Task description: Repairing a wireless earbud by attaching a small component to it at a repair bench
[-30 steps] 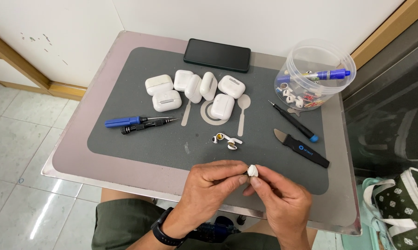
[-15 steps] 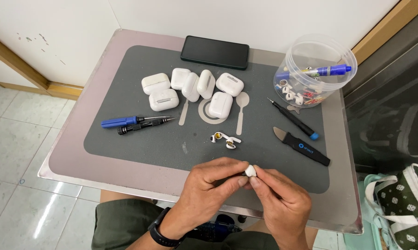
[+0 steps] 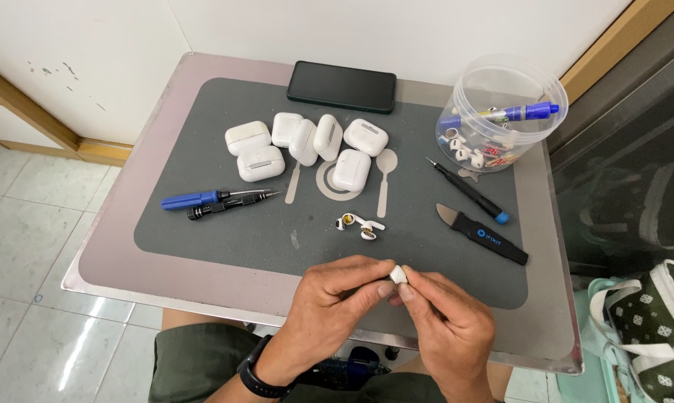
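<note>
Both hands, left (image 3: 337, 298) and right (image 3: 445, 317), pinch one white earbud (image 3: 398, 274) between their fingertips, still whole, while two opened earbuds (image 3: 359, 224) lie just beyond them and six cases (image 3: 307, 145) farther off look untouched.

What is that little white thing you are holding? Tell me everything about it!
The white earbud piece is tiny, smooth and glossy, like hard plastic, with a rounded end. It sits pinched between the fingertips of the left hand and the right hand, just above the near edge of the grey mat. Fingers hide most of it.
</note>
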